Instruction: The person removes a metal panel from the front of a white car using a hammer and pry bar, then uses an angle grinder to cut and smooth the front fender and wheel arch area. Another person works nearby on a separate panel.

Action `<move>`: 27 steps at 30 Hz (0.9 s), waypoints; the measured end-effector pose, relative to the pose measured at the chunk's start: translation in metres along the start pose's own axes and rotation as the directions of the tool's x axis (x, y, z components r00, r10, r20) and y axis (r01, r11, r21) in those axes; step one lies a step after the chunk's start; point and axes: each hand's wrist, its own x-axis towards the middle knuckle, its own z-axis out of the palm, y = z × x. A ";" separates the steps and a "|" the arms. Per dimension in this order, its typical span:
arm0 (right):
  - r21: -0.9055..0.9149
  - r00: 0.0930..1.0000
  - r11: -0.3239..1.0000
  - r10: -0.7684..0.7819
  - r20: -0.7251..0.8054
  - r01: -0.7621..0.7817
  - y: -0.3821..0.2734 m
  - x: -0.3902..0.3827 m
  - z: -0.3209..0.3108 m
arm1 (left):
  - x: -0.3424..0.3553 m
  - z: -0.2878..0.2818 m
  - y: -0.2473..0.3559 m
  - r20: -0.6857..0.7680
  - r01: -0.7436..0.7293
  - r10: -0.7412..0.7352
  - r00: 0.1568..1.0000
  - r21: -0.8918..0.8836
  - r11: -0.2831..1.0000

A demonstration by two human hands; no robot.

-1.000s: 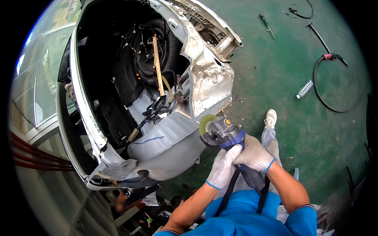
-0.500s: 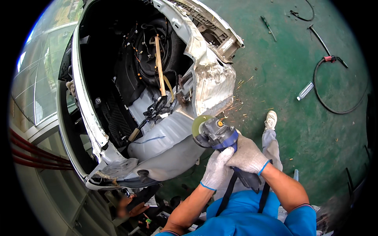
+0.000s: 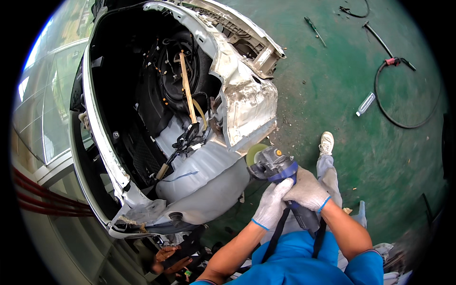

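Observation:
My left hand (image 3: 271, 204) and my right hand (image 3: 306, 191), both in white knit gloves with blue cuffs, are closed around an angle grinder (image 3: 281, 166). The grinder has a blue collar and a dark grey body that runs down toward my waist. Its yellow-green disc (image 3: 255, 151) sits beside the lower edge of a torn, crumpled silver body panel (image 3: 251, 107). I cannot tell whether disc and metal touch; no sparks show. The panel belongs to a cut-open car body (image 3: 204, 178), whose grey wheel-arch section lies left of the disc.
Inside the car lie a wooden stick (image 3: 187, 88) and loose wiring. On the green floor are a screwdriver (image 3: 315, 31), a hammer (image 3: 377, 39), a black hose (image 3: 380, 102) and a plastic bottle (image 3: 365, 104). Another person's arm (image 3: 166, 254) shows at lower left.
The grinder has moved slightly right and down, away from the panel's edge, with both hands still on it. The orange sparks have gone. The whole view has shifted a little.

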 end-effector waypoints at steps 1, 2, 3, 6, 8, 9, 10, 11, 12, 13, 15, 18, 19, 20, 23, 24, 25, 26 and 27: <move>0.053 1.000 0.998 0.018 0.003 -0.018 -0.001 0.000 -0.004 | 0.004 0.001 -0.003 -0.001 0.016 -0.016 1.000 0.004 1.000; 0.109 1.000 0.994 0.022 0.006 -0.023 0.002 0.000 -0.008 | 0.009 0.002 -0.007 -0.002 0.032 -0.032 0.999 0.008 0.999; 0.169 1.000 0.985 0.027 0.008 -0.027 0.007 0.001 -0.012 | 0.015 0.003 -0.009 -0.003 0.049 -0.049 0.999 0.016 0.999; 0.205 0.998 0.977 0.063 0.004 -0.062 0.024 0.010 -0.020 | 0.028 0.009 -0.012 -0.023 0.072 -0.071 0.997 0.042 0.997; 0.194 0.998 0.979 0.065 -0.020 -0.060 0.027 0.016 -0.026 | 0.042 0.007 -0.017 -0.032 0.090 -0.089 0.996 0.065 0.994; 0.170 0.999 0.985 0.029 -0.042 -0.022 0.036 0.022 -0.027 | 0.047 0.009 -0.018 -0.024 0.079 -0.077 0.997 0.070 0.994; 0.144 0.998 0.989 -0.007 -0.062 0.016 0.049 0.030 -0.027 | 0.053 0.010 -0.018 -0.016 0.067 -0.066 0.998 0.074 0.995; 0.117 0.996 0.992 -0.043 -0.081 0.052 0.059 0.036 -0.028 | 0.057 0.011 -0.020 -0.008 0.054 -0.054 0.999 0.078 0.995; 0.111 0.998 0.993 -0.026 -0.063 0.033 0.060 0.041 -0.030 | 0.065 0.007 -0.024 0.001 0.033 -0.033 0.999 0.075 0.997; 0.104 0.999 0.994 -0.007 -0.043 0.011 0.062 0.046 -0.031 | 0.070 0.004 -0.026 -0.014 0.043 -0.042 0.999 0.067 0.997; 0.115 0.999 0.993 0.040 0.002 -0.040 0.057 0.053 -0.034 | 0.076 0.000 -0.024 -0.042 0.060 -0.058 0.997 0.051 0.997; 0.112 0.992 0.988 0.100 0.078 -0.108 0.047 0.061 -0.036 | 0.080 -0.007 -0.021 -0.086 0.034 -0.027 0.996 0.090 0.995; 0.102 0.988 0.987 0.110 0.104 -0.121 0.042 0.064 -0.036 | 0.080 -0.006 -0.018 -0.107 0.022 -0.011 0.994 0.105 0.994; 0.135 0.989 0.985 0.093 0.116 -0.108 0.035 0.065 -0.037 | 0.079 -0.005 -0.014 -0.105 0.031 -0.020 0.994 0.103 0.994; 0.177 0.992 0.984 -0.007 0.129 -0.016 0.040 0.076 -0.033 | 0.076 0.001 -0.002 -0.136 0.042 -0.026 0.990 0.122 0.992; 0.234 0.985 0.971 0.016 0.173 -0.057 0.041 0.080 -0.034 | 0.077 -0.001 0.000 -0.135 0.053 -0.032 0.990 0.159 0.986; 0.258 0.981 0.963 0.028 0.190 -0.077 0.040 0.081 -0.035 | 0.076 0.001 0.000 -0.145 0.046 -0.024 0.989 0.146 0.988; 0.280 0.978 0.955 0.039 0.206 -0.097 0.039 0.081 -0.036 | 0.075 0.007 0.001 -0.155 0.038 -0.018 0.988 0.133 0.990; 0.301 0.974 0.946 0.051 0.223 -0.118 0.038 0.081 -0.037 | 0.074 0.011 0.002 -0.164 0.031 -0.011 0.986 0.118 0.993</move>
